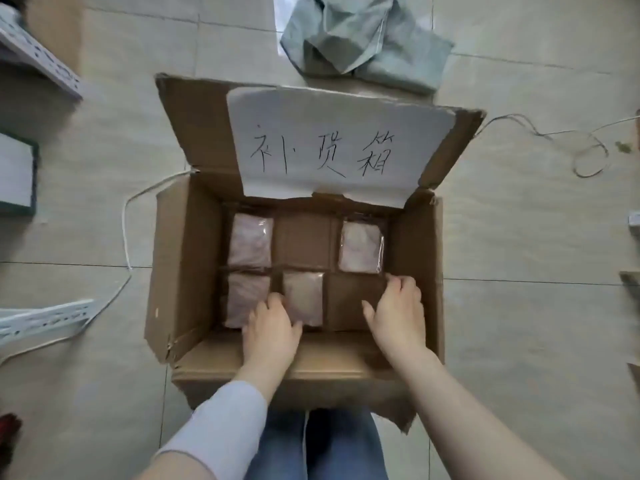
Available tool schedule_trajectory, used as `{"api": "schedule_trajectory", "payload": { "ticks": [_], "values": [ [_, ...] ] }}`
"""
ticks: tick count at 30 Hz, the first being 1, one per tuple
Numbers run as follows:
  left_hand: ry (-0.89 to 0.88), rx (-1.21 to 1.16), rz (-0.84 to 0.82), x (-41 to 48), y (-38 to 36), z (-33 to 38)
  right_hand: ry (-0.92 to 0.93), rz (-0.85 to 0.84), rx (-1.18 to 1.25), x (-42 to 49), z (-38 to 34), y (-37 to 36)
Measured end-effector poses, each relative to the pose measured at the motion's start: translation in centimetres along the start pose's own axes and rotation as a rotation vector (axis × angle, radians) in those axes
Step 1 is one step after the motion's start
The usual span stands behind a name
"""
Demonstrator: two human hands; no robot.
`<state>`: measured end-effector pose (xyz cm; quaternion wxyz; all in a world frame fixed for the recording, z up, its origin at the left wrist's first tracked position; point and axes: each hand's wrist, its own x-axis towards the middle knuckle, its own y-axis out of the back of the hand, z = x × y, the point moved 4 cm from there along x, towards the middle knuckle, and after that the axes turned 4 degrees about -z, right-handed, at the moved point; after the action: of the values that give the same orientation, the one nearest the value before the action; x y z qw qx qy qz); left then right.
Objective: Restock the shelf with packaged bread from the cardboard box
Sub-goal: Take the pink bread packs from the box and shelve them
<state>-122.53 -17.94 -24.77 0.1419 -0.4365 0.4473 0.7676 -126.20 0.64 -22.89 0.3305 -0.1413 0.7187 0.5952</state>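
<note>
Inside cardboard box (180,265), hands (272,327) on bread packets (303,297)

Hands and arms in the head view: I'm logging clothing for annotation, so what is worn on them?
Both hands, left and right, are bare, with no gloves. The left forearm wears a light grey long sleeve; the right forearm is uncovered.

Only one view was given, taken from a wide-angle camera worn on the head. It was aimed forward and steeply down, almost straight at the tiled floor (519,306). The open cardboard box (180,271) was framed near the centre and seen close, from above, so that its inside compartments were looked into. The wearer's own forearms were seen entering from the bottom edge, with the knees below them. Straight lines were bent towards the frame's edges. No second view was supplied for overlap.
</note>
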Motion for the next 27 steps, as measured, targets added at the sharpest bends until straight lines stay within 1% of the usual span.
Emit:
{"api": "schedule_trajectory", "payload": {
  "ticks": [2, 3, 5, 6, 9, 12, 15, 17, 19, 22, 24, 27],
  "values": [
    [0.091, -0.124, -0.061, 3.7, -2.1, -0.4, -0.079, -0.022, 0.080, 4.4, 0.3, -2.3],
    [0.123, -0.173, -0.062, 5.2, -3.0, -0.4, -0.118, -0.031, 0.118, 6.3, 0.2, -3.4],
    [0.170, -0.241, -0.028, 7.5, -4.2, -0.4, -0.185, -0.036, 0.225, 9.2, -0.3, -5.4],
    [0.191, -0.273, -0.004, 8.3, -4.6, -0.2, -0.233, -0.007, 0.333, 10.0, -0.7, -6.1],
    [0.237, -0.366, 0.085, 9.3, -5.0, 0.3, -0.385, 0.118, 0.615, 11.0, -1.8, -7.3],
    [0.267, -0.344, 0.156, 9.0, -4.9, 0.4, -0.474, 0.156, 0.796, 11.1, -1.7, -7.5],
    [0.265, -0.409, 0.146, 8.9, -4.7, -0.1, -0.566, 0.167, 0.915, 11.4, -0.5, -7.0],
    [0.244, -0.502, 0.112, 8.9, -4.5, -0.4, -0.616, 0.126, 0.941, 11.6, 0.1, -6.5],
    [0.214, -0.581, 0.085, 8.6, -4.2, -0.7, -0.633, 0.058, 0.902, 11.4, 0.4, -5.7],
    [0.120, -0.635, 0.087, 7.5, -3.1, -0.9, -0.555, -0.006, 0.862, 10.3, 0.4, -4.6],
    [0.058, -0.677, 0.119, 6.1, -1.8, -1.1, -0.530, 0.023, 0.885, 8.8, 0.5, -3.2],
    [-0.013, -0.806, 0.169, 2.4, 1.1, -1.6, -0.480, 0.078, 0.910, 5.3, 0.7, -0.5]
  ]
}}
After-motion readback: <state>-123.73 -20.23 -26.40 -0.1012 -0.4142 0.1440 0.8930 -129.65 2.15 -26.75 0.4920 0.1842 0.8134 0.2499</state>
